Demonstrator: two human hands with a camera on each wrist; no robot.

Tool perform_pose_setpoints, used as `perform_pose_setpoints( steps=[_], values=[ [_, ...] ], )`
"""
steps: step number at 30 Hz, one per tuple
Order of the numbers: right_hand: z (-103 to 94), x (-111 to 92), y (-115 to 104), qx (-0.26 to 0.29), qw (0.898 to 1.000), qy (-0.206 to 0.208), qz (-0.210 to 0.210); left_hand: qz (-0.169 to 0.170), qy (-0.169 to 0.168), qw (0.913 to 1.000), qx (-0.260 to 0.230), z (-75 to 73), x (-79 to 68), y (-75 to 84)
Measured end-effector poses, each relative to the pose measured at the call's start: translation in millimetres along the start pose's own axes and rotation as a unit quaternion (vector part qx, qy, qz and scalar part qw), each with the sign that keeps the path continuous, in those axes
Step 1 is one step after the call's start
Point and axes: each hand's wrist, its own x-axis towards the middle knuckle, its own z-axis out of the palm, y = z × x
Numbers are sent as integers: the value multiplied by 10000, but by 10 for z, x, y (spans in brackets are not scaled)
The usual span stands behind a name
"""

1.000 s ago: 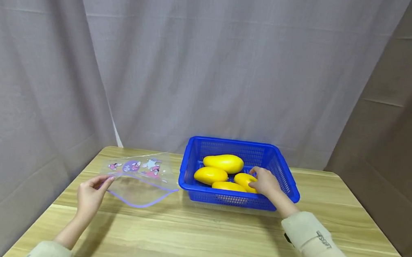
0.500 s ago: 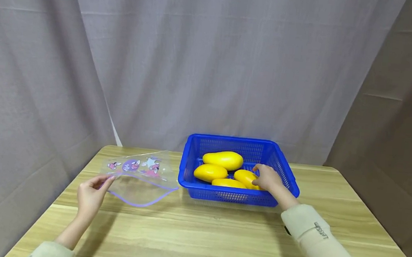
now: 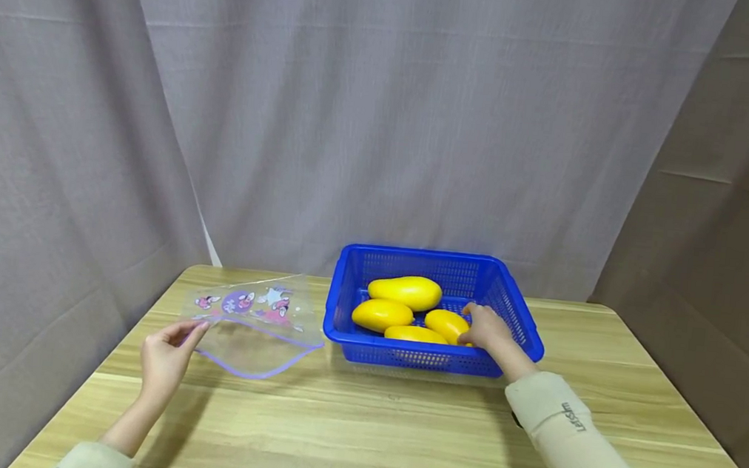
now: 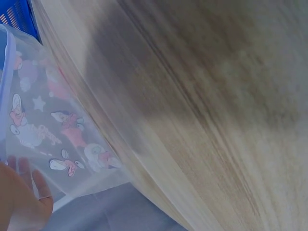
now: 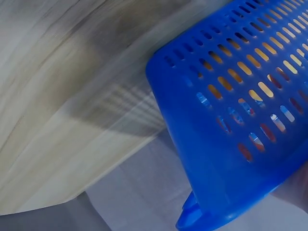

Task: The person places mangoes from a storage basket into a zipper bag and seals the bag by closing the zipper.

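Note:
My left hand (image 3: 165,355) pinches the left side of a clear zip bag (image 3: 284,304), near its purple zip edge. The bag has pink and purple cartoon prints, and its mouth gapes toward me. In the left wrist view, the fingers (image 4: 42,185) show through or behind the clear plastic. On the right, my right hand (image 3: 489,329) reaches into a blue plastic basket (image 3: 423,361). Its thumb and fingers curl round the right end of a yellow mango (image 3: 445,323). The right wrist view shows mostly the basket's slotted side (image 5: 231,91), which hides the grip.
Several mangoes lie in the basket, including a long one (image 3: 406,292) at the back, one (image 3: 382,315) on the left and one (image 3: 415,334) behind the front rim. The wooden table (image 3: 344,432) extends toward me. Grey curtains (image 3: 424,119) hang behind and on both sides.
The right hand's fingers have shifted slightly right along the mango's end, and the right sleeve has moved a little left. The left hand and bag stay nearly still.

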Motion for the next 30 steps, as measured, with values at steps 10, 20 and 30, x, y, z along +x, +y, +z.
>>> perform_pose_setpoints(
  steps=[10,20,30],
  values=[
    [-20,70,72,349,9978,-540,-161,-27,-37,10000,35,19,-2,-27],
    [-3,111,86,163,9962,-849,-54,-17,0,10000,44,32,2,-59],
    [28,117,41,-49,9961,-878,17,-73,-43,9999,133,39,-23,-58]
  ],
)
